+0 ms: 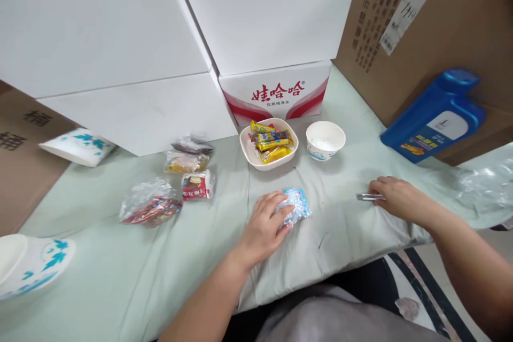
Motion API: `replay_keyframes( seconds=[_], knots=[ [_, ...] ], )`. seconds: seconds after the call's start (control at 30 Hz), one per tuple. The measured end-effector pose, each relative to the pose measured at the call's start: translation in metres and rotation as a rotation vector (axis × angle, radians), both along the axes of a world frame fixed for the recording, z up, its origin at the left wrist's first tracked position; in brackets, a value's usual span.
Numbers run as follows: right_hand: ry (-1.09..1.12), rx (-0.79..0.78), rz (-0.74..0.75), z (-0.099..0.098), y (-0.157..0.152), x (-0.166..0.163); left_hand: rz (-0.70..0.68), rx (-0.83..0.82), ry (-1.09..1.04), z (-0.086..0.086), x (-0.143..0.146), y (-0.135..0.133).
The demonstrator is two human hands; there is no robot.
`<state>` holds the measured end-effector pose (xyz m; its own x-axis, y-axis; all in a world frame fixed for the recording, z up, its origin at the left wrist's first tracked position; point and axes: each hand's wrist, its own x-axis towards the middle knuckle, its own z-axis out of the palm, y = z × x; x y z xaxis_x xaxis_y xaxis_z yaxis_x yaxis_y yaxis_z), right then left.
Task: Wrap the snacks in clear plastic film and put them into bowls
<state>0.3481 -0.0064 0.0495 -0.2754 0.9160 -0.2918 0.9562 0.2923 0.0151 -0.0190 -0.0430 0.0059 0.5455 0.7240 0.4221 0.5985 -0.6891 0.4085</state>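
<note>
My left hand (265, 227) rests on the pale green tablecloth (192, 256) with its fingers curled round a shiny blue and silver snack packet (295, 204). My right hand (395, 196) lies further right, fingers closed on a small metal tool (367, 197) whose tip points left; I cannot name it. Beyond both hands a white square bowl (246, 150) holds several yellow and brown snack bars (272, 142). A white paper cup (325, 140) stands to the right of that bowl.
Three clear snack bags (150, 204) (198, 184) (186, 160) lie at the left. White boxes (276, 93) and a brown carton (425, 26) wall the back. A blue jug (436, 117) leans at right, clear plastic (484, 179) beside it. Paper bowls (32, 264) (76, 145) sit far left.
</note>
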Motion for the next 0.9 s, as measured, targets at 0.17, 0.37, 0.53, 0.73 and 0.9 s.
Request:
replay_keyframes(
  seconds=[0.17,0.37,0.53,0.73,0.9],
  knots=[
    [0.349,0.102,0.141,0.006,-0.008,-0.062,0.228,-0.111,-0.007,0.004,-0.013,0.008],
    [0.418,0.165,0.549,-0.001,-0.02,-0.155,0.165,-0.234,0.0,-0.005,-0.019,0.019],
    [0.35,0.163,0.413,-0.007,-0.009,-0.134,0.168,-0.189,-0.053,-0.004,-0.019,0.019],
    [0.205,0.276,0.12,-0.012,0.004,-0.075,0.128,-0.112,-0.121,0.0,-0.016,0.015],
    [0.584,0.244,0.396,-0.008,-0.007,-0.112,0.051,-0.139,-0.206,0.002,-0.011,0.012]
  ],
)
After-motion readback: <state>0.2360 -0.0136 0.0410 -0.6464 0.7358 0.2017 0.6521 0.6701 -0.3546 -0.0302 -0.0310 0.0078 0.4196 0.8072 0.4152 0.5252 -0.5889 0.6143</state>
